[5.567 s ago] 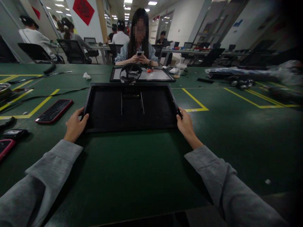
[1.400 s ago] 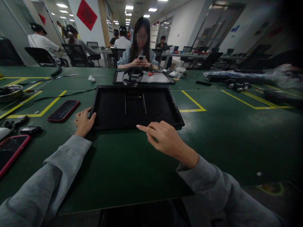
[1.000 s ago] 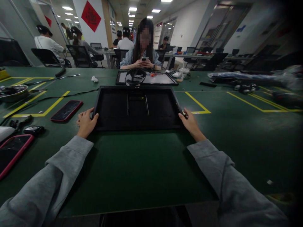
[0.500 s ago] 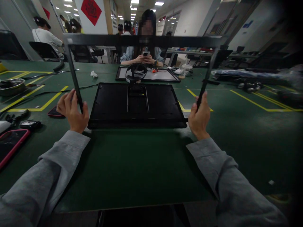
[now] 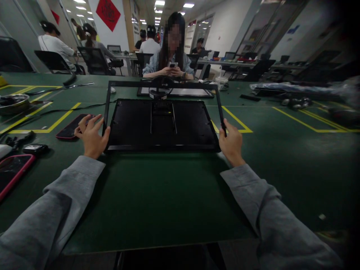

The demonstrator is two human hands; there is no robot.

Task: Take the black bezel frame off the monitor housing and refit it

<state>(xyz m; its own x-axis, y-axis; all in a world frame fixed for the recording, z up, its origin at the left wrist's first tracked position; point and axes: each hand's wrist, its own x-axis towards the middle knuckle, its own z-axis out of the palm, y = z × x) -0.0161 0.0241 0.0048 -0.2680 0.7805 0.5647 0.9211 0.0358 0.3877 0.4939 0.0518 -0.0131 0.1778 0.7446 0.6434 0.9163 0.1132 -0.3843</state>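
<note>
In the head view, there was one thin black frame (image 5: pixel 132 84), and behind and below it lay one black panel (image 5: pixel 132 123), which had one stand with a round base (image 5: pixel 161 83) at its far side. The frame was tilted: its top bar stood raised above the far edge of the panel, and its lower bar was along the near edge. Whether this lower bar touched the panel, I could not tell. A second panel (image 5: pixel 191 92), with a light face, lay farther on the green table (image 5: pixel 168 202).

Two phones were on the table, both at the left: one red-edged phone (image 5: pixel 70 129) just beside the left hand, and one pink-edged phone (image 5: pixel 15 172) nearer, cut by the picture's border. Between them was one small black case (image 5: pixel 36 149), and farther was one metal bowl (image 5: pixel 17 108). Across the table sat one person (image 5: pixel 152 65) with a handset (image 5: pixel 173 65) in both hands.

The left hand (image 5: pixel 94 138) held the left side of the frame by the thumb side, with its other fingers rather spread. The right hand (image 5: pixel 232 144) was closed more narrowly around the right side of the frame.
</note>
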